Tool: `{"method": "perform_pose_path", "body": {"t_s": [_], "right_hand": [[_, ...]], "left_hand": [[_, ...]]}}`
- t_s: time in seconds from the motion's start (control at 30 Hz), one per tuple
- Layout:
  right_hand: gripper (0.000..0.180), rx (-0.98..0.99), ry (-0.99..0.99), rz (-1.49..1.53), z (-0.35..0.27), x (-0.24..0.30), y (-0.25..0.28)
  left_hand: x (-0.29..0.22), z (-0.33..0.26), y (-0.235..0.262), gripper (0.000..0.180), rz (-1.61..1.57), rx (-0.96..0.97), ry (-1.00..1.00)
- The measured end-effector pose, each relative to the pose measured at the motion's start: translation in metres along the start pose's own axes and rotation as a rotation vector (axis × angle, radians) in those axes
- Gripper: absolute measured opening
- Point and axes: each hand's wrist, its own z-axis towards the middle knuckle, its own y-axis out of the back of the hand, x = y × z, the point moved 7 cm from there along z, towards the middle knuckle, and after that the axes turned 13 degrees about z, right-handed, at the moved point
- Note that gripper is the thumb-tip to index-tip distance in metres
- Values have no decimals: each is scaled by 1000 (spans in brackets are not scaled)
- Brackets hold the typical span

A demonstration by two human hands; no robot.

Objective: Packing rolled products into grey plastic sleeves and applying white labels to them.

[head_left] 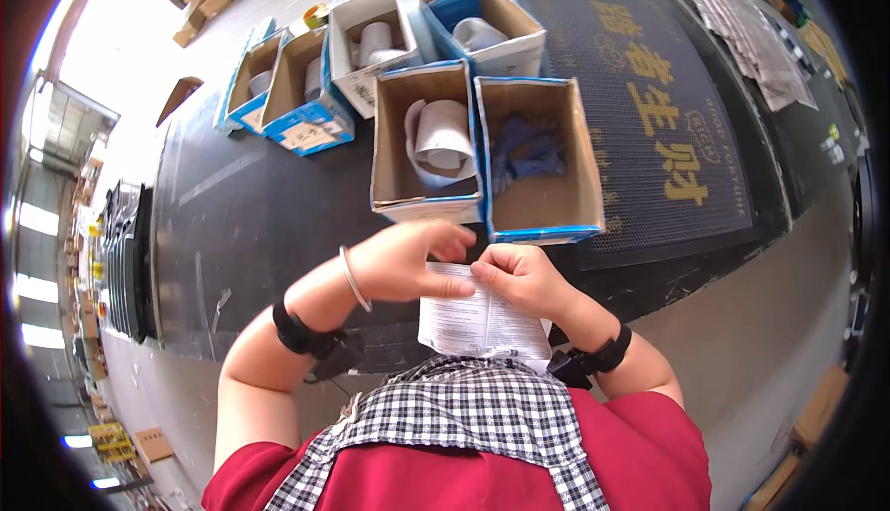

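Note:
A white printed sheet of paper [468, 323] hangs in front of my apron at the near table edge. My right hand [530, 281] pinches its top edge between thumb and fingers. On the other side, my left hand [400, 261] is open, with its fingers apart and its thumb lying at the sheet's upper edge. Just beyond my hands stands an open cardboard box [426, 207] with a white paper roll [442, 129] in it. Beside it on the right, another open box [545, 205] holds a crumpled blue glove-like item [526, 151].
Several more open boxes stand behind, including a white one [357, 84] with rolls and a blue-and-white one [514, 57]. A dark mat [640, 140] with yellow characters covers the table's right part. Plastic-wrapped sheets [742, 38] lie at the far right.

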Motion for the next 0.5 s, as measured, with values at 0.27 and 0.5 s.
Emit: {"method": "perform_pose_path", "body": {"t_s": [0.27,0.5], "right_hand": [[23,480,-205,85,27,-15,-85],[23,655,-236,-138,53,-47,-253]], "left_hand": [[91,-170,-4,19,-358,-181,401],[141,-357,-35,21,-515,-421,518]]}}
